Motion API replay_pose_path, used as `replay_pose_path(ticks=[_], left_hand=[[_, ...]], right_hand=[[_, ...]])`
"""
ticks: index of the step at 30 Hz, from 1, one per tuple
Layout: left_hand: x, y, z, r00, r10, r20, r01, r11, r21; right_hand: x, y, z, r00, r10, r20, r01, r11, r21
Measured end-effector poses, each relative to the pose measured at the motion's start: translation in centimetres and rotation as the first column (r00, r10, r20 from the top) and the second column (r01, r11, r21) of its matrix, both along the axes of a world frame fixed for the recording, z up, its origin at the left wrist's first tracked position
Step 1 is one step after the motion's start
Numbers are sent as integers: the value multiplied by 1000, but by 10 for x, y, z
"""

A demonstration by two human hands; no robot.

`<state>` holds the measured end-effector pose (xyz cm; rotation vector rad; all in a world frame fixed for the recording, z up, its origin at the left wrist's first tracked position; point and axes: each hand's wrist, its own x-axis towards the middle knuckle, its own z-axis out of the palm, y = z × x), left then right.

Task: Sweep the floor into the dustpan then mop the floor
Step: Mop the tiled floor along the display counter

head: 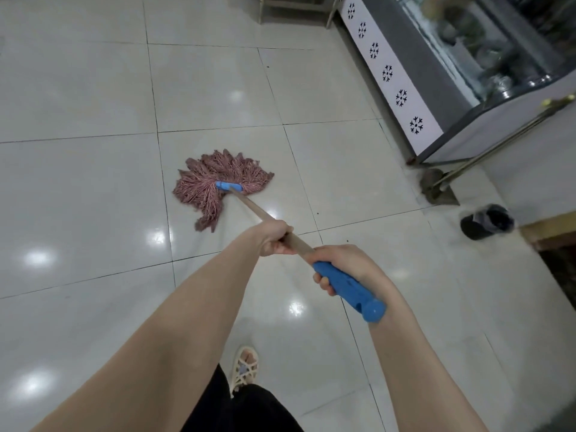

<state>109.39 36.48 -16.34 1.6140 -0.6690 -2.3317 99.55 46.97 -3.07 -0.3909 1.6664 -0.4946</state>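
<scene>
Both hands grip the mop: left hand (pixel 274 238) wrapped round the wooden pole, right hand (pixel 339 266) clenched on the blue grip, mop head (pixel 215 185) splayed on the tiled floor (pixel 78 188).

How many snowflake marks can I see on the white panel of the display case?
6, in one row along the white panel of the display case, running from the top edge of the picture down to the case's near corner. More may be out of view above.
</scene>
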Motion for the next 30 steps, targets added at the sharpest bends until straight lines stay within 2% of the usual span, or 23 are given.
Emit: replay_pose_path(ticks=[6, 14, 22, 30], left_hand=[[1, -60, -6, 999, 21, 46, -20, 1000, -13], [24, -200, -14, 996, 44, 81, -37, 996, -86], [86, -431, -10, 992, 71, 101, -62, 994, -90], [137, -629, -9, 994, 90, 67, -86, 994, -68]], right_hand=[[-2, -62, -9, 1000, -12, 18, 12, 1000, 8], [20, -204, -19, 1000, 27, 8, -27, 999, -26], [83, -441, -18, 998, 58, 11, -58, 998, -35], [132, -639, -11, 998, 64, 7, -63, 997, -49]])
